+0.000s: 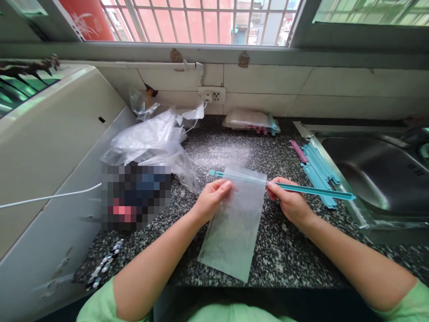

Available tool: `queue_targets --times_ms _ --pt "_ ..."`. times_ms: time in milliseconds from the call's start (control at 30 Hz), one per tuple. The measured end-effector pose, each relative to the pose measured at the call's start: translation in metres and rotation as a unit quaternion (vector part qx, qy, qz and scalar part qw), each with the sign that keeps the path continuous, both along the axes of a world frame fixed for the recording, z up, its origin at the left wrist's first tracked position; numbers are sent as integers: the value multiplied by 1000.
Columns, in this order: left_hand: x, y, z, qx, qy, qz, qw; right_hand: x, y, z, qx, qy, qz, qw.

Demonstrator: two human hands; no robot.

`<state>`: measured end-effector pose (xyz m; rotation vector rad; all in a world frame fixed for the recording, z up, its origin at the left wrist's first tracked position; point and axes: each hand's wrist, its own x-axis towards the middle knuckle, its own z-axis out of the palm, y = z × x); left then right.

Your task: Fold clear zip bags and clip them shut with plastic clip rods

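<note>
A clear plastic bag [233, 223] hangs between my hands over the counter, its top edge turned away from me. My left hand [214, 199] pinches the bag's upper left side, thumb on top. Across the bag's top lies a long teal bag sealing clip [311, 189]; its rod end sticks out past the left edge, and its longer part juts far out to the right. My right hand [290, 199] grips the clip close to the bag's right edge, thumb and fingers closed on it. How far the two clip parts are joined is unclear.
Several teal clips [318, 174] and a purple clip [299, 151] lie beside the steel sink [362, 170]. Flat bags with clips [250, 120] rest by the wall. Crumpled plastic bags [150, 138] and a blurred-out object [136, 197] are at left, with a beaded strand [105, 264] nearer me.
</note>
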<state>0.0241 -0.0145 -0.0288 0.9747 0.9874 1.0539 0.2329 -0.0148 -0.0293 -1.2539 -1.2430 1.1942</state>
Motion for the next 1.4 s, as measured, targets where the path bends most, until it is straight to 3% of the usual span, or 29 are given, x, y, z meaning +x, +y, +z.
queue_targets --times_ms 467,700,867,1000,1233,1400 --pt "4 4 -3 -115 -94 61 987 -3 -4 -3 -29 51 63 996" --pt "7 4 0 -121 -141 112 976 -2 -1 3 -48 57 42 996" --pt "6 4 0 -118 -151 141 971 -2 -2 7 39 11 -1 999" --pt "5 5 1 -112 -152 148 971 0 -6 3 111 -43 12 993" --pt "5 4 4 -111 -147 145 972 7 -6 -1 261 -158 -1 952" --pt "4 4 1 -97 -119 132 979 10 -4 -5 294 -186 9 937"
